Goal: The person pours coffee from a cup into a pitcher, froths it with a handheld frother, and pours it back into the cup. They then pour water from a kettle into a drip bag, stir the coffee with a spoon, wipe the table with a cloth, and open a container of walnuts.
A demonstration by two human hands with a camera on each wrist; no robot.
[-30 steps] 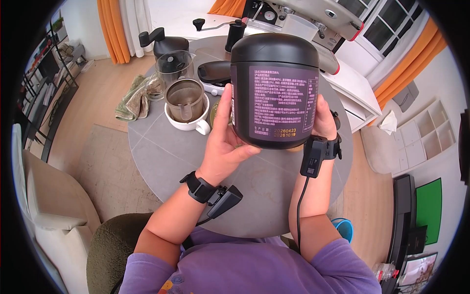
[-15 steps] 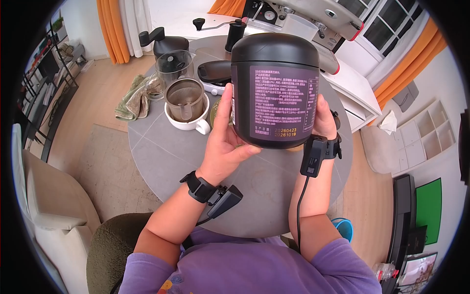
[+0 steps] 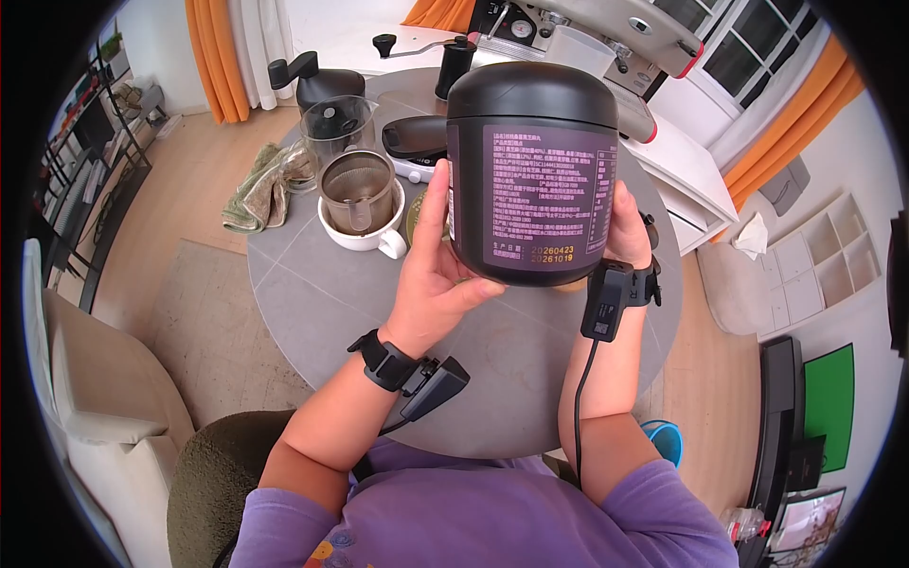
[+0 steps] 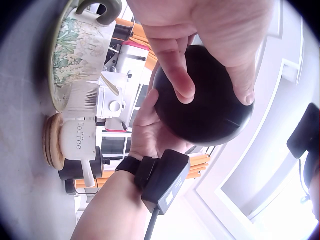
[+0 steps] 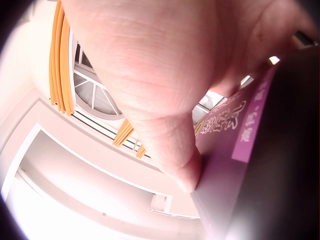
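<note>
A large black jar (image 3: 530,199) with a rounded lid is held upright above the table, its purple printed label turned toward me. My left hand (image 3: 426,275) grips its left side, fingers up the wall and thumb at the lower edge. In the left wrist view, fingers and thumb of that hand lie against the jar's dark base (image 4: 210,120). On the opposite side my right hand (image 3: 627,232) holds the jar, most of its fingers hidden behind it. The right wrist view shows the right thumb (image 5: 180,155) against the purple label (image 5: 225,165).
On the round grey table (image 3: 454,388), a metal filter (image 3: 360,194) sits in a white cup (image 3: 355,239). Around it are a glass pitcher (image 3: 336,137), a cloth (image 3: 256,194), a black grinder (image 3: 327,90) and a floral mug (image 4: 80,50). An espresso machine (image 3: 615,38) stands behind.
</note>
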